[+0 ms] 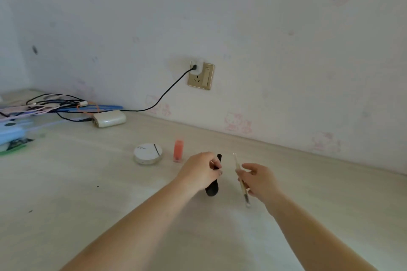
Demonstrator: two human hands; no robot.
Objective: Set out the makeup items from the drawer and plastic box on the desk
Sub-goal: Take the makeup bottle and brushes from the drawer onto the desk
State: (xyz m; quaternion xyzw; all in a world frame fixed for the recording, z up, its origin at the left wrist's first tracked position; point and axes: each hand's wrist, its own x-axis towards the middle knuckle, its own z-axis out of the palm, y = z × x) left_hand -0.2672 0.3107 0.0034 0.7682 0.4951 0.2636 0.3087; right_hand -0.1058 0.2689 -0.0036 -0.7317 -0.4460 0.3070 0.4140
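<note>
My left hand (203, 171) grips the handle of a black makeup brush (212, 189), whose dark bristle head points toward me just above the desk (88, 193). My right hand (258, 179) pinches a thin beige brush (240, 174) with a clear cap on its near end, held slanted over the desk. To the left, a round white compact (148, 153) lies flat on the desk. An orange-pink bottle (178, 150) stands upright next to it.
A white power bank (109, 118) lies near the wall, wired to a wall socket (200, 75). Tangled cables (50, 103) and a clear plastic box (15, 134) with blue items occupy the far left. The wall runs along the desk's back edge.
</note>
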